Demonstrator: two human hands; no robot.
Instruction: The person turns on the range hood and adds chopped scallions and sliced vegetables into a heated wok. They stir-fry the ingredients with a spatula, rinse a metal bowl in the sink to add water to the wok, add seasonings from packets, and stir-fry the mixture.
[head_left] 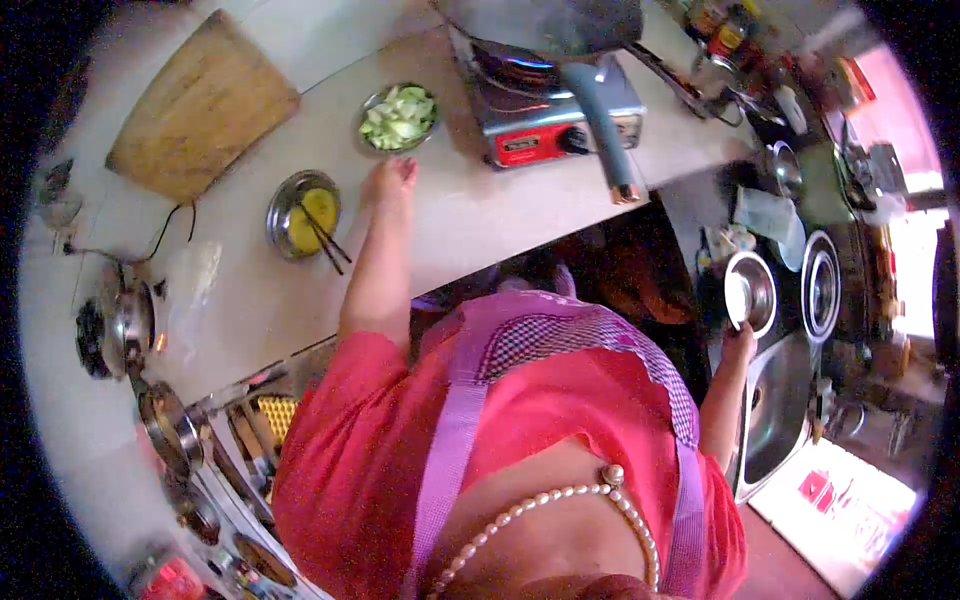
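Note:
My right hand (742,343) grips the rim of a steel bowl (763,290), out by the sink on the right. Its inside faces up and looks bare. My left hand (390,180) hangs over the white counter, just below a metal bowl (366,108) of chopped pale green vegetables (400,118). The fingers of that hand look loosely bent and apart, with nothing visible in them. To its left, another metal bowl (279,222) holds yellow beaten egg (303,236). A pair of dark chopsticks (326,240) leans in the egg.
A red-fronted gas stove (540,145) burns a blue flame under a dark pan (550,25), whose grey handle (598,130) juts over the counter edge. A wooden cutting board (205,110) lies back left. Nested bowls (821,285) stand beside the sink (775,410).

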